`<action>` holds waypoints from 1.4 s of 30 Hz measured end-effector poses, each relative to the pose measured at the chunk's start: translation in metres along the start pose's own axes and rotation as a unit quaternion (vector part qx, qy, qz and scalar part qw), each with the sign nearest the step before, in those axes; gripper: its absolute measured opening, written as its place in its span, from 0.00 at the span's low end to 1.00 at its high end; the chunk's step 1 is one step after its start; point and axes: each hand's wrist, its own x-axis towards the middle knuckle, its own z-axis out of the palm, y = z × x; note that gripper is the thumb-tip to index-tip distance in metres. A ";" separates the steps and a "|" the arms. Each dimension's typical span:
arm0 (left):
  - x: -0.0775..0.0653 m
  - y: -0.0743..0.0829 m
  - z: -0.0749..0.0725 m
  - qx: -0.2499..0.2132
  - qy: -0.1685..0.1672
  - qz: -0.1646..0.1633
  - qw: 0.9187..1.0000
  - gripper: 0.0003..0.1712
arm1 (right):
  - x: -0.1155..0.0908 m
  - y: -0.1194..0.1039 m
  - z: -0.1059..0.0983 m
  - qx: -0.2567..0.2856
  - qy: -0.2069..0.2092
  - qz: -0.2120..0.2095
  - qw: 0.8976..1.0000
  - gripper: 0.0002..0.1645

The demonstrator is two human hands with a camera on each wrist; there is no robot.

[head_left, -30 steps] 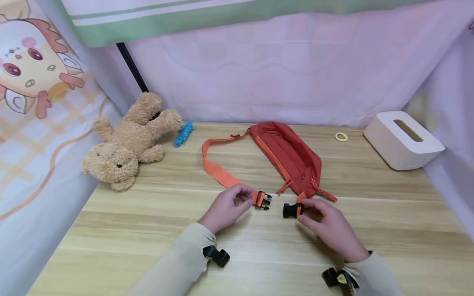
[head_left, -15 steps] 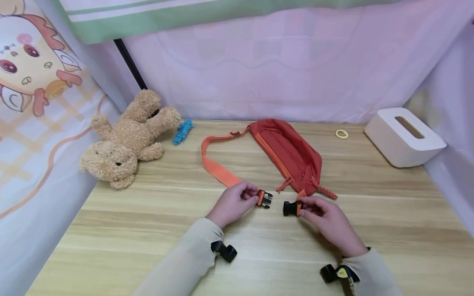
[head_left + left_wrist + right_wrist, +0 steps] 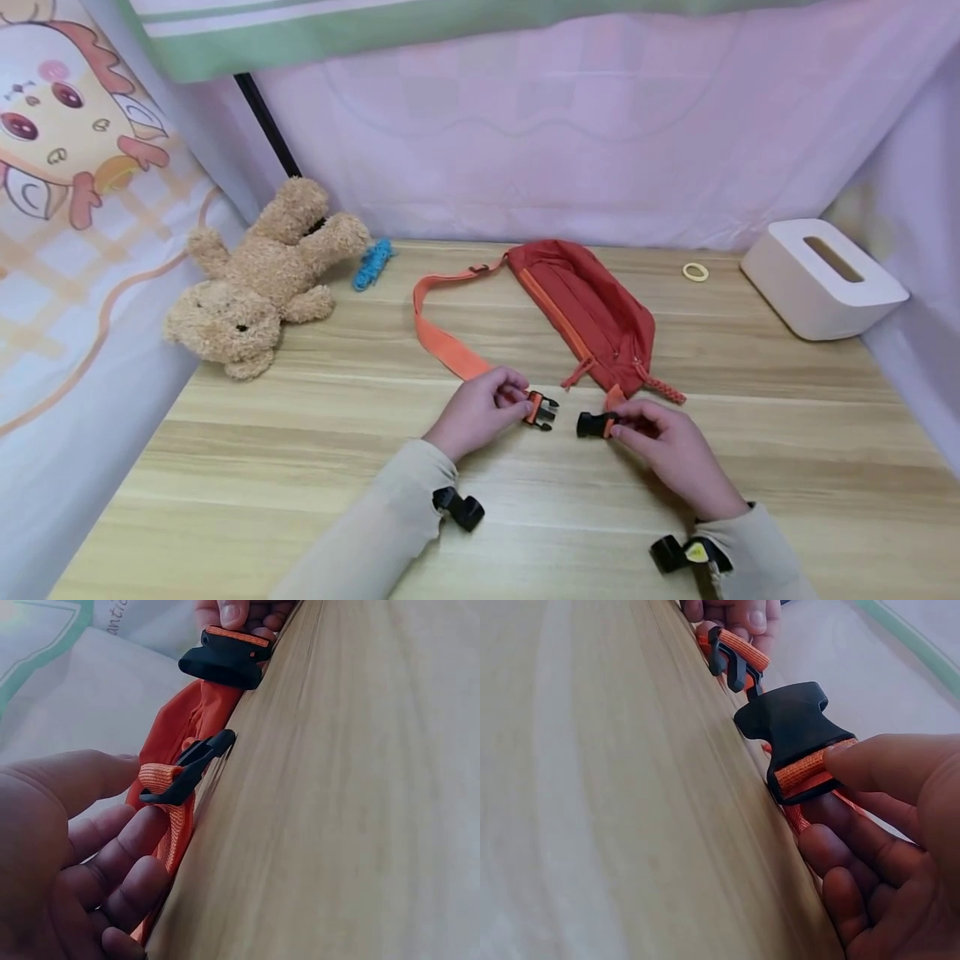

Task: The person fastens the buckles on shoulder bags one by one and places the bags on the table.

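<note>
A red waist bag (image 3: 581,312) lies on the wooden table with its orange strap (image 3: 442,342) looped out to the left. My left hand (image 3: 480,412) pinches the strap end at the black pronged buckle half (image 3: 543,411), thumb on top and fingers beneath. Between thumb and fingers, my right hand (image 3: 667,446) holds the black socket buckle half (image 3: 791,720) by its orange webbing. The two halves face each other with a small gap between them, low over the table. In the left wrist view, the prongs (image 3: 217,742) point toward the socket half (image 3: 225,660).
A tan teddy bear (image 3: 262,275) lies at the back left beside a bundle of blue cord (image 3: 372,265). At the back right are a pale yellow ring (image 3: 695,272) and a white tissue box (image 3: 821,283). Pale curtains (image 3: 525,150) hang behind the table.
My left hand has shifted right along the strap toward the buckle, bringing the pronged half slightly nearer the socket half. My right hand has barely moved; the socket half has tilted a little.
</note>
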 end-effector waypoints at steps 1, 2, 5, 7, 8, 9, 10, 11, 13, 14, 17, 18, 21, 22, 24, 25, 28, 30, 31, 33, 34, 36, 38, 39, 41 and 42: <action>0.000 0.001 0.000 0.002 -0.001 -0.002 1.000 0.12 | 0.000 0.001 0.000 0.001 -0.001 0.000 1.000 0.08; 0.000 0.001 0.000 0.003 -0.003 -0.003 1.000 0.11 | 0.000 0.001 0.001 0.000 -0.001 -0.002 1.000 0.08; -0.001 0.004 0.001 0.011 -0.006 -0.008 1.000 0.09 | 0.000 0.002 0.001 0.001 -0.001 -0.005 1.000 0.07; 0.000 0.004 0.002 0.017 -0.006 -0.008 1.000 0.07 | -0.001 0.001 0.001 0.000 0.001 -0.006 1.000 0.06; 0.000 0.004 0.003 0.017 -0.006 -0.008 1.000 0.07 | -0.001 0.001 0.001 0.000 0.003 -0.007 1.000 0.06; 0.000 0.005 0.003 0.020 -0.005 -0.008 1.000 0.07 | -0.001 0.001 0.001 0.001 0.004 -0.007 1.000 0.06; 0.001 0.004 0.004 0.021 -0.005 -0.006 1.000 0.07 | -0.001 0.001 0.000 0.000 0.004 -0.007 1.000 0.06; 0.001 0.004 0.004 0.022 -0.006 -0.005 1.000 0.07 | -0.001 0.000 0.000 0.000 0.004 -0.006 1.000 0.06; 0.002 0.004 0.004 0.025 -0.008 -0.001 1.000 0.07 | -0.002 0.000 -0.001 -0.002 0.003 -0.004 1.000 0.06; 0.002 0.005 0.005 0.027 -0.010 0.001 1.000 0.07 | -0.002 -0.001 -0.001 -0.003 0.003 -0.002 1.000 0.06; 0.002 0.006 0.005 0.032 -0.015 0.007 0.999 0.08 | -0.002 -0.001 -0.002 -0.007 0.005 0.000 1.000 0.06; 0.002 0.007 0.004 0.035 -0.016 0.007 0.999 0.08 | -0.002 -0.001 -0.002 -0.007 0.005 0.000 1.000 0.06; 0.002 0.008 0.004 0.043 -0.019 0.007 0.999 0.09 | -0.002 -0.001 -0.002 -0.002 0.004 -0.004 1.000 0.06; 0.001 0.008 0.004 0.046 -0.019 0.008 0.999 0.10 | -0.001 -0.001 -0.002 0.000 0.003 -0.004 1.000 0.06; 0.000 0.008 0.003 0.045 -0.013 0.010 0.999 0.11 | -0.001 0.000 -0.002 0.006 0.000 -0.004 1.000 0.06; 0.000 0.008 0.003 0.042 -0.010 0.011 0.999 0.11 | -0.002 0.000 -0.002 0.008 0.000 -0.004 1.000 0.06; 0.000 0.008 0.001 0.026 0.002 0.013 1.000 0.12 | -0.002 0.000 -0.003 0.014 -0.002 -0.003 1.000 0.07; 0.001 0.009 0.001 0.012 0.003 0.014 1.000 0.12 | -0.003 0.000 -0.004 0.017 -0.002 -0.004 1.000 0.07; 0.002 0.009 0.001 0.006 0.001 0.015 1.000 0.12 | -0.003 0.000 -0.005 0.018 -0.002 -0.004 1.000 0.07; 0.003 0.010 0.001 -0.005 -0.005 0.018 1.000 0.12 | -0.003 0.001 -0.006 0.021 -0.001 -0.003 1.000 0.07; 0.003 0.010 0.001 -0.010 -0.009 0.021 1.000 0.12 | -0.003 0.001 -0.006 0.023 0.000 -0.003 1.000 0.07; 0.003 0.008 0.001 -0.017 -0.015 0.029 0.999 0.11 | -0.003 0.002 -0.006 0.029 0.002 -0.001 1.000 0.07; 0.001 0.006 0.001 -0.023 -0.021 0.033 0.999 0.11 | -0.003 0.003 -0.006 0.042 0.000 0.003 0.999 0.08; 0.000 0.005 0.001 -0.025 -0.025 0.035 0.999 0.10 | -0.002 0.003 -0.005 0.050 -0.001 0.005 0.999 0.09; -0.002 0.004 0.000 -0.030 -0.033 0.039 0.998 0.10 | -0.003 0.004 -0.005 0.064 -0.002 0.011 0.998 0.10; -0.003 0.003 0.001 -0.032 -0.038 0.041 0.998 0.10 | -0.003 0.004 -0.005 0.070 0.000 0.014 0.997 0.10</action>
